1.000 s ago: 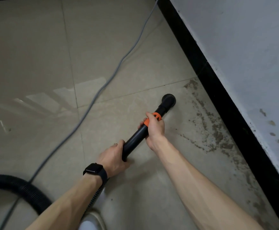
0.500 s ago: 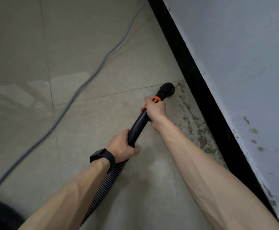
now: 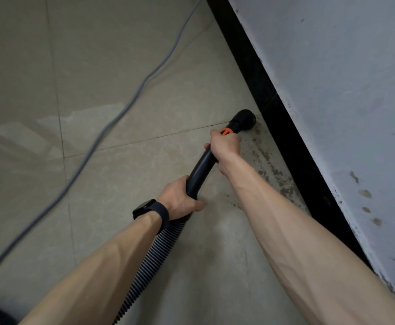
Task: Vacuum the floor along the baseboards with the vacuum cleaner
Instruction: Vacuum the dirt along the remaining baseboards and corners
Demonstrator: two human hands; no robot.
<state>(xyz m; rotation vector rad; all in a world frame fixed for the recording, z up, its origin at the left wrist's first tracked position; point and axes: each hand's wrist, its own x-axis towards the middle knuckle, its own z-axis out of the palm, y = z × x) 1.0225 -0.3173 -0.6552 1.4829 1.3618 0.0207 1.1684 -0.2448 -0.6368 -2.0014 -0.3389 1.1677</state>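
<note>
- Grey cable (image 3: 112,123): laid loose across the tiled floor (image 3: 98,55), well to the left of the left hand. It is run from the lower left edge to the top of the view.
- Ribbed hose (image 3: 154,256): black and corrugated, seen passing beneath the left forearm and joined to the tube just behind the left hand.
- Wristwatch (image 3: 149,208): dark band and dark face, worn on the left wrist directly behind the hand.
- Left hand (image 3: 180,200): fingers and thumb are curled round the lower end of the tube in a firm grip.
- Rigid tube (image 3: 200,171): black and slightly curved, held by both hands and sloped up and to the right from the left hand.
- Right hand (image 3: 225,146): closed round the upper end of the tube, ahead and to the right of the left hand. Its back is turned to the camera.
- Orange collar (image 3: 225,131): fitted round the tube, touching the front of the right hand.
- Round nozzle (image 3: 244,120): black, set on the floor just beyond the right hand and close against the baseboard. Whether the two are touching cannot be told.
- Dirt specks (image 3: 269,165): dark brown, scattered on the floor just right of the right hand and forearm.
- Baseboard (image 3: 273,102): black strip, run diagonally to the right of both hands, between floor and wall.
- Wall (image 3: 332,90): pale grey with brown marks, farthest right of the right arm.
</note>
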